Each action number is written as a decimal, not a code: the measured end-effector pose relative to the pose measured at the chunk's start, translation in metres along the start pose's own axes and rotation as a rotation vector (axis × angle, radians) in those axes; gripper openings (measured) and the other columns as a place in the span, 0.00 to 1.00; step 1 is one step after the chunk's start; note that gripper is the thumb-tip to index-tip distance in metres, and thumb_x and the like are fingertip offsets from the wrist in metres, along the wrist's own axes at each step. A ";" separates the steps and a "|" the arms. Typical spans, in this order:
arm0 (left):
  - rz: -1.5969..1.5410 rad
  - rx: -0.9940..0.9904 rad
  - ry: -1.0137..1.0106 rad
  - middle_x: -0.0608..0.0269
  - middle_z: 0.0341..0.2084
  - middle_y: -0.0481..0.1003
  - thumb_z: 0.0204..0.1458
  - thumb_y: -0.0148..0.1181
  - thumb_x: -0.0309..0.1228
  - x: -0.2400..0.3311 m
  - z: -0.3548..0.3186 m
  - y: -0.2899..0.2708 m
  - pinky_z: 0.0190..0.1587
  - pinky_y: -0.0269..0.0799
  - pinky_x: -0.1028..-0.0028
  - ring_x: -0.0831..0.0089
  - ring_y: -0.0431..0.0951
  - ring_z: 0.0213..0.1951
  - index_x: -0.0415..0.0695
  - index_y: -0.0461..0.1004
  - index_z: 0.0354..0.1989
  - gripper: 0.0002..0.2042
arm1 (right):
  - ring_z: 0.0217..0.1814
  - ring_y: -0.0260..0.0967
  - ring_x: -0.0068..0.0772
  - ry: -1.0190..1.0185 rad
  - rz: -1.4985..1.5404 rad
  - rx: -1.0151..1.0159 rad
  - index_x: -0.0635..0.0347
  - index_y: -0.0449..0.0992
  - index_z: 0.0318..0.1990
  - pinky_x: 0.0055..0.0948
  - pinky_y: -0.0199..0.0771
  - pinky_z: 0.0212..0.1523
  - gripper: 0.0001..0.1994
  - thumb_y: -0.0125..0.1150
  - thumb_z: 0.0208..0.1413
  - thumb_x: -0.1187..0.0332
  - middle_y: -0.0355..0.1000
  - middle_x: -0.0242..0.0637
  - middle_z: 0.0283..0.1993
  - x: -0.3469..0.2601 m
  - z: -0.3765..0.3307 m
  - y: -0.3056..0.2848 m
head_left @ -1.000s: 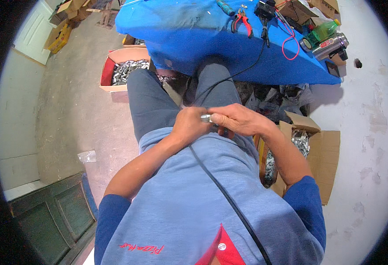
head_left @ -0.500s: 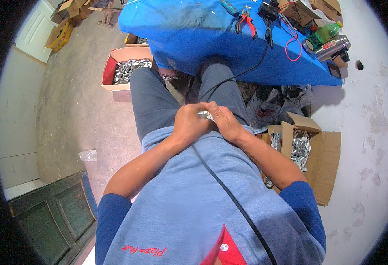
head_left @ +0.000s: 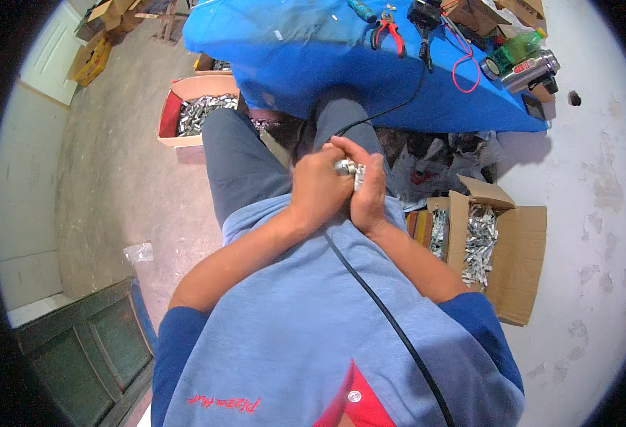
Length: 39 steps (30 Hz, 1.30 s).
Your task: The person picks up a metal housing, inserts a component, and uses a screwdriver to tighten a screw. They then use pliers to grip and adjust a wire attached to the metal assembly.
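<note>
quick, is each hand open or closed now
Left hand: closed around a silver metal part.
Right hand: curled beside it; grip cannot be told.

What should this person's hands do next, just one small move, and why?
I'd perhaps ease the right hand slightly open: silvery metal shows between both hands, partly covered by them, and the left hand looks curled around it, so that hand could probably hold it alone.

Passage lay open over the floor [head_left: 135, 192] at left; the blue-covered table [head_left: 291, 78] stood ahead, an open carton [head_left: 519, 263] at right, a black cable [head_left: 400, 331] across the shirt [head_left: 270, 334].
</note>
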State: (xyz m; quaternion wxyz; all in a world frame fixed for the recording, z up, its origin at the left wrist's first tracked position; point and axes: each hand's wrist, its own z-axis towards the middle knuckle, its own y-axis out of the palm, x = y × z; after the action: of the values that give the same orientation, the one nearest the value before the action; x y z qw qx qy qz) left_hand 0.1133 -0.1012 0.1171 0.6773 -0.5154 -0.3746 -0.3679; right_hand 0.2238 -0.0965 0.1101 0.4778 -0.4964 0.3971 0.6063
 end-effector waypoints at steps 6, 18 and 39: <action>-0.089 -0.133 -0.001 0.47 0.22 0.79 0.43 0.65 0.27 0.011 -0.005 0.006 0.30 0.74 0.67 0.66 0.82 0.26 0.34 0.79 0.33 0.10 | 0.50 0.75 0.37 -0.022 0.060 0.016 0.66 0.75 0.52 0.31 0.72 0.52 0.24 0.42 0.68 0.53 0.77 0.46 0.49 0.002 -0.017 -0.031; -0.188 -0.258 -0.097 0.71 0.13 0.64 0.53 0.63 0.33 0.002 -0.001 0.016 0.21 0.57 0.73 0.85 0.62 0.21 0.36 0.70 0.19 0.16 | 0.33 0.74 0.29 -0.148 -0.302 0.203 0.63 0.75 0.37 0.28 0.72 0.33 0.17 0.53 0.67 0.56 0.76 0.37 0.32 -0.002 -0.024 -0.051; -0.059 -0.085 0.092 0.58 0.11 0.62 0.54 0.66 0.35 0.005 -0.011 0.009 0.19 0.57 0.69 0.77 0.59 0.17 0.36 0.69 0.19 0.18 | 0.36 0.71 0.18 0.101 -0.456 0.059 0.62 0.79 0.42 0.21 0.72 0.37 0.08 0.65 0.58 0.70 0.77 0.30 0.36 -0.055 -0.037 -0.106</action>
State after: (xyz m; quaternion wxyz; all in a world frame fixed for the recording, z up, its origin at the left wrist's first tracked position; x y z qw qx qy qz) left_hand 0.1247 -0.1105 0.1155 0.6602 -0.5151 -0.3421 -0.4263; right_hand 0.3378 -0.1183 0.1563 0.5962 -0.5886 0.3156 0.4455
